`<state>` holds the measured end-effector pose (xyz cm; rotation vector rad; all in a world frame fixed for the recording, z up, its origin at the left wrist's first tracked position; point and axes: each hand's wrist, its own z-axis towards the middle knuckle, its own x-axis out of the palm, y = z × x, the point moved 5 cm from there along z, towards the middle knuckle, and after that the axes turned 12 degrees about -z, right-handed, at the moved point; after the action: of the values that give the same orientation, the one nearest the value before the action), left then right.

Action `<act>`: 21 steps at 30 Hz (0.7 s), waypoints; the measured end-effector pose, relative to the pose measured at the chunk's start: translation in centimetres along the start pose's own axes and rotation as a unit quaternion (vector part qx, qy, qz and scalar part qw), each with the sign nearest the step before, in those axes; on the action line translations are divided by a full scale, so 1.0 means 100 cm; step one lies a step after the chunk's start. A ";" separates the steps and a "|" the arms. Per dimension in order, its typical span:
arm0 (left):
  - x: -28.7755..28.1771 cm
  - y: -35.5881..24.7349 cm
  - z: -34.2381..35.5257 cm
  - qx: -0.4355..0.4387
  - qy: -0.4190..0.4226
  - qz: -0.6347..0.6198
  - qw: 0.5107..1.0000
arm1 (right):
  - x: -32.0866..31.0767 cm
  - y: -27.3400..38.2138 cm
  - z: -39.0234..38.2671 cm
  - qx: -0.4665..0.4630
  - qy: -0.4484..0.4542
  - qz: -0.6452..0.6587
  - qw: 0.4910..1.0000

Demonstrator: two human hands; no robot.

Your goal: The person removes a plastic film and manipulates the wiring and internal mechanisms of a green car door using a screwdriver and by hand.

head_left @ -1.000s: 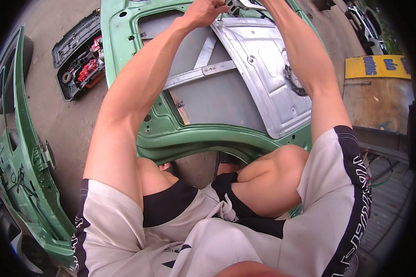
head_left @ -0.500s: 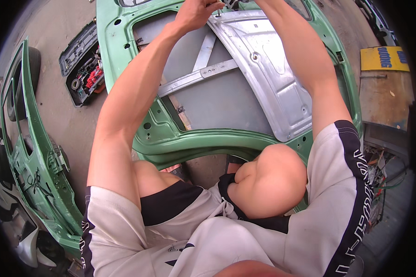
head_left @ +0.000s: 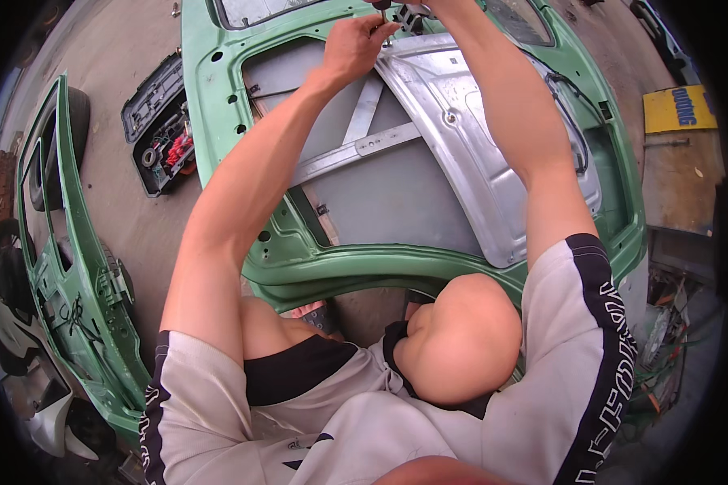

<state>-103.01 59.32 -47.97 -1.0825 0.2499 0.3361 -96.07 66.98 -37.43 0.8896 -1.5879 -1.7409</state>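
- Pinching narrowly with the left hand [head_left: 352, 50], thumb and forefinger apparently closed on the slim tool [head_left: 386, 29], a thin shaft below a dark red handle.
- Reaching in from the other side with the right hand [head_left: 429, 5], mostly cut off by the upper edge; cannot tell how tightly, or on what.
- Working, it seems, at the far left corner of the silver panel [head_left: 477, 145], just beside a small metal bracket [head_left: 412, 18].
- Done, by the look of it: laying that panel across the right part of the opening in the green vehicle door [head_left: 323, 275].
- Unfinished, probably: fastening at the corner under the tool; cannot tell whether tight.
- Uncovered in the opening's left part: a silver crossbar [head_left: 356, 153] over grey sheet [head_left: 396, 202].
- Folded at the near edge: bare knees [head_left: 469, 339].
- Farther left: an open black toolbox [head_left: 150, 93], then a second green door [head_left: 105, 339].
- Well off to the right: a yellow board [head_left: 671, 109].
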 end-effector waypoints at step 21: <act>-0.009 0.007 -0.004 -0.044 -0.012 -0.027 0.999 | 0.006 -0.027 0.032 0.027 -0.017 0.125 0.992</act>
<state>-104.12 59.14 -48.37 -1.1697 0.1851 0.3144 -99.00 68.60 -40.04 0.6550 -1.6958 -1.5518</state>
